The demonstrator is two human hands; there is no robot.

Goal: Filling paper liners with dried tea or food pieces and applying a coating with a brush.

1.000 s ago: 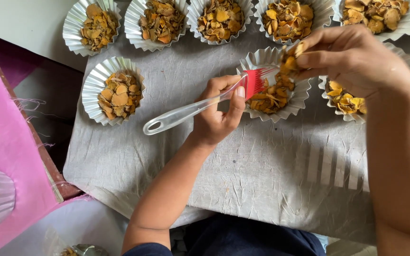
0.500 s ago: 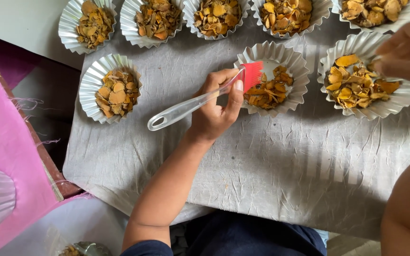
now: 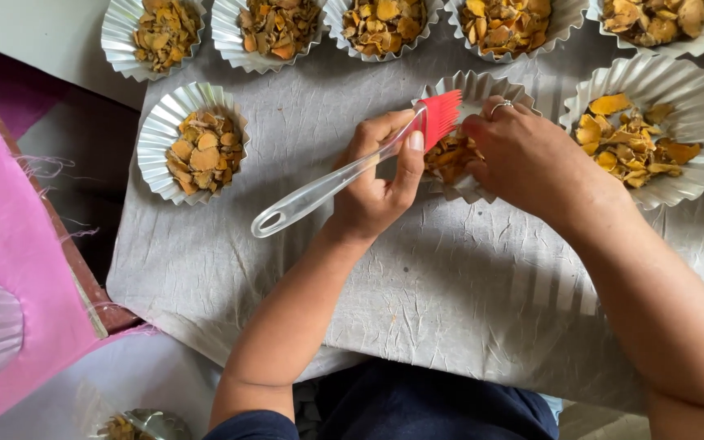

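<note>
Left hand [image 3: 380, 179]: yours, closed round the brush [image 3: 352, 167], thumb along the clear handle; red bristles pt far-right, just over the middle foil cup [image 3: 470, 88].
Right hand [image 3: 531, 159]: yours, fingers curled down into that cup, touching the orange-yellow chips [image 3: 450, 153]; grip hidden, can't tell if it holds any.
Cup: ctr of grey cloth [image 3: 287, 269].
Nearby: filled cups left [image 3: 197, 143] & right [image 3: 653, 134], w/ a row further off.

A: What carries the things?
B: A table covered by wrinkled grey cloth [image 3: 287, 155].
A: What lies directly on it?
B: Fluted foil cups [image 3: 165, 122] of dried orange-yellow slices [image 3: 204, 151], in two rows.
</note>
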